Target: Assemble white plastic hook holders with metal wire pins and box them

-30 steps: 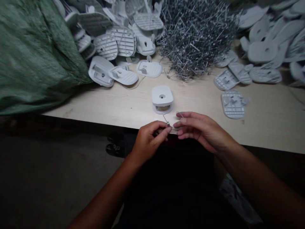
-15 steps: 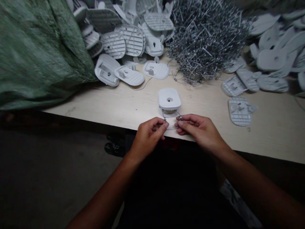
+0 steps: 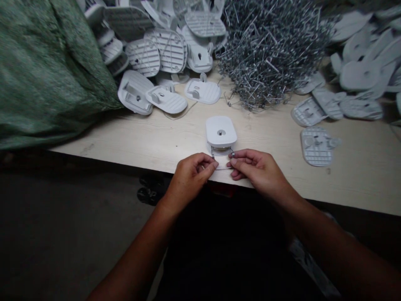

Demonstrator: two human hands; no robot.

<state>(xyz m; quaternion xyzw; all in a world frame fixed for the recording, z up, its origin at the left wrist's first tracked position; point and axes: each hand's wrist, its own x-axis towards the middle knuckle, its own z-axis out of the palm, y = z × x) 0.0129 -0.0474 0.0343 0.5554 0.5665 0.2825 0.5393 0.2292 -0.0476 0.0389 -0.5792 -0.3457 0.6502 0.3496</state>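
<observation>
A wire spring [image 3: 223, 168] with a coil on each side spans the gap between my two hands, near the front edge of the table. My left hand [image 3: 193, 172] is closed, thumb and fingers pinching its left side just below the coil. On the other side my right hand [image 3: 260, 170] pinches the right coil end between thumb and fingers. The spring's two thin arms reach forward to a white plastic clip part [image 3: 221, 125], which lies flat on the table with a round hole in its top. Whether the arm tips sit inside it is hidden.
Behind lies a large heap of metal wire springs [image 3: 266, 54]. White plastic pieces are piled at back left [image 3: 169, 50] and back right [image 3: 359, 75]. One ribbed white piece [image 3: 317, 146] lies apart at right. A green woven sack [image 3: 53, 79] covers the left of the table [image 3: 150, 144].
Both hands and the spring have shifted slightly left against the white clip part, and the spring's right arm now meets its front edge more closely. The view has moved a little too.
</observation>
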